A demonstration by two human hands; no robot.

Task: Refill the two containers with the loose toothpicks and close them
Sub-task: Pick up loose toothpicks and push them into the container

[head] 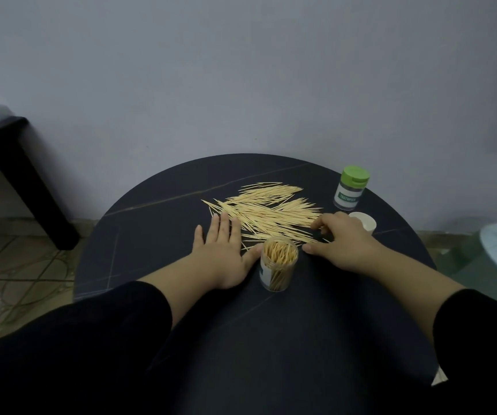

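Left hand (pixel 222 250) flat, open, likely corralling pale loose wooden toothpicks (pixel 271 211) toward uncapped clear plastic container (pixel 278 265); right hand (pixel 340 241) curled over them, grip unclear.

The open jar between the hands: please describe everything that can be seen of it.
The open jar is a small clear cylinder, plastic by its look, with no lid on. It stands upright on the dark table, nearer the camera than the loose pile. Inside, toothpicks stand on end, almost to the rim. A white and green label shows on its left side. The thumb of the left hand reaches its rim and seems to touch it; the right hand lies apart.
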